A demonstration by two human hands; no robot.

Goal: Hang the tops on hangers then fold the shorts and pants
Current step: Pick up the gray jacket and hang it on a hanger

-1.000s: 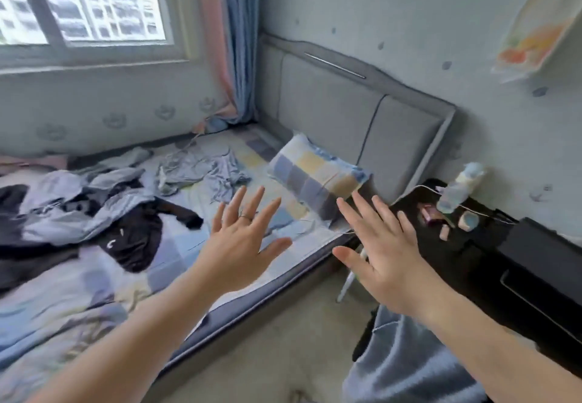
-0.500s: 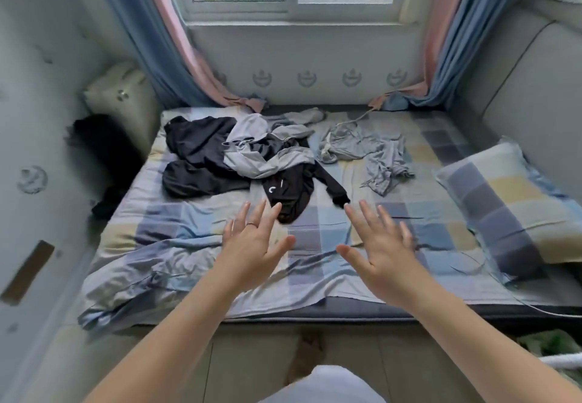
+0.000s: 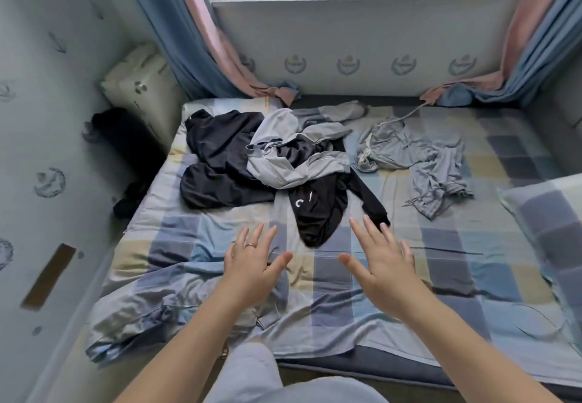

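Now: left hand (image 3: 252, 265) and right hand (image 3: 385, 265) hover just nearside of the black top (image 3: 318, 213), grips apart, holding nothing. Behind it, heaped grey and black clothes (image 3: 296, 166); right of it, crumpled grey garment (image 3: 419, 157), then checked pillow (image 3: 549, 229).

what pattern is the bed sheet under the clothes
Checked squares in blue, grey, dark navy and pale yellow on the bed sheet, best seen in the head view.

Both hands hovered flat, fingers spread — left hand (image 3: 255, 264), right hand (image 3: 382, 264) — above the checked sheet (image 3: 456, 251), just short of the black top (image 3: 321, 210).
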